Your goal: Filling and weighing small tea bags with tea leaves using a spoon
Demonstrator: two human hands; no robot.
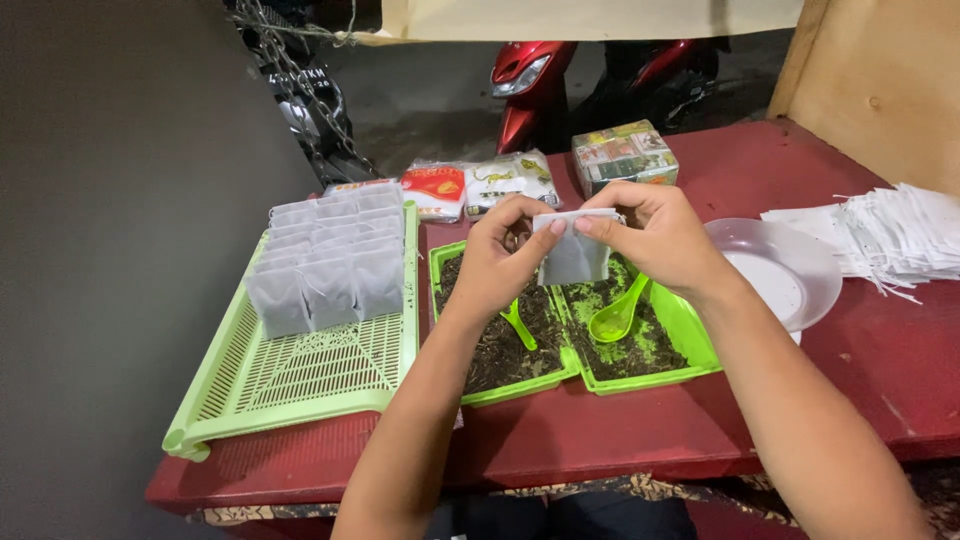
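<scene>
Both hands pinch the top edge of a small white paper bag (573, 255), left hand (497, 265) and right hand (662, 240) each closed on a corner, holding it up over two green trays (690, 335) of dried leaves with a green spoon (617, 312) in the right one. Left of that sits a green basket (300, 375) lined with filled bags (325, 265), and on the right there's a white plate (785, 270) next to a stack of empty bags (890, 240) on the red table (860, 370).

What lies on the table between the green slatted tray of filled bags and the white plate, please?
In the head view, two green trays of dried leaves sit between the slatted tray and the white plate, each holding a green spoon.
</scene>
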